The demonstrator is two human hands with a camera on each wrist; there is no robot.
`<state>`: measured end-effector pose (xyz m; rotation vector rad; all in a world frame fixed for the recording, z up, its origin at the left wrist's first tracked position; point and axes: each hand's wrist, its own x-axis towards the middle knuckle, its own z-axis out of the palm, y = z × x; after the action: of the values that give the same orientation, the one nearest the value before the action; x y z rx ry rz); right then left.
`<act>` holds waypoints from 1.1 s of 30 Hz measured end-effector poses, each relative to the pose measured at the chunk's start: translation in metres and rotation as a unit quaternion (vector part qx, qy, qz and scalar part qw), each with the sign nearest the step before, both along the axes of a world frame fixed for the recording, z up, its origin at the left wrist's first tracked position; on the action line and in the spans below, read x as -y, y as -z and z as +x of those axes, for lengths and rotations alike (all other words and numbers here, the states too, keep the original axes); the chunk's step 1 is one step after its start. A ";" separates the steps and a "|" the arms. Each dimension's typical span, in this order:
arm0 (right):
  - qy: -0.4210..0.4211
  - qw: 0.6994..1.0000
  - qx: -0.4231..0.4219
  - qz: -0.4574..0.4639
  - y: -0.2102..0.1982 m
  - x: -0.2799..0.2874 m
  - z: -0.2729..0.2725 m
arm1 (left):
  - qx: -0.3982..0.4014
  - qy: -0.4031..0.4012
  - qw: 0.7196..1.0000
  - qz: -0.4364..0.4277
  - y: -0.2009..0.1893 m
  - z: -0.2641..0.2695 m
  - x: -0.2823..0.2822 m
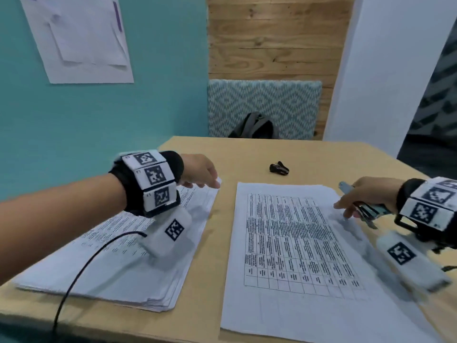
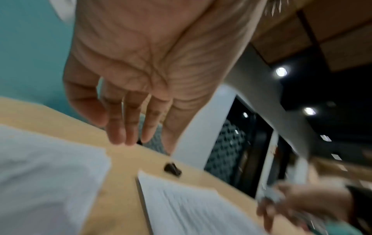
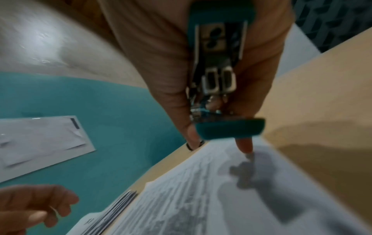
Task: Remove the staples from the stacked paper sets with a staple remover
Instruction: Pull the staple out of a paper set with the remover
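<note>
Writing: table print on the right paper set (image 1: 296, 243) too blurred to read
Left hand (image 1: 200, 173): fingers relaxed, empty, above far corner of left paper stack (image 1: 138, 256)
Right hand (image 1: 368, 194): grasping a teal stapler (image 3: 221, 66), one fingertip on the right set
Staple remover (image 1: 279, 167): black, lying apart on the surface (image 1: 247, 149), beyond both stacks

A tan table (image 1: 309, 154) stands by a blue-green wall (image 1: 74, 120). White paper (image 1: 81, 45) hangs on that wall. Behind the table are a dark bag (image 1: 254, 127), a zigzag cushion (image 1: 284, 105) and a wood panel (image 1: 277, 38).
</note>
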<state>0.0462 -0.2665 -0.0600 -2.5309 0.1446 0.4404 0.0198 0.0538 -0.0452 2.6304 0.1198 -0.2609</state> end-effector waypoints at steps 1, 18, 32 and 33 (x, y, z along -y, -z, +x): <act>0.019 1.000 0.001 0.000 0.004 0.009 -0.001 | -0.005 0.016 1.000 0.022 0.008 0.005 0.017; 0.113 0.989 0.015 0.095 0.032 0.007 -0.020 | -0.136 -0.042 0.987 -0.077 0.054 0.025 0.086; 0.115 0.971 -0.064 0.200 0.028 0.008 -0.016 | -0.098 -0.051 0.990 -0.092 0.061 0.022 0.084; 0.112 0.970 -0.075 0.201 0.027 0.009 -0.017 | -0.098 -0.052 0.989 -0.097 0.061 0.022 0.084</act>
<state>0.0295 -0.2756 -0.0871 -2.0557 0.3575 0.5113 0.0419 -0.0303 -0.1058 2.3934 0.2831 -0.4692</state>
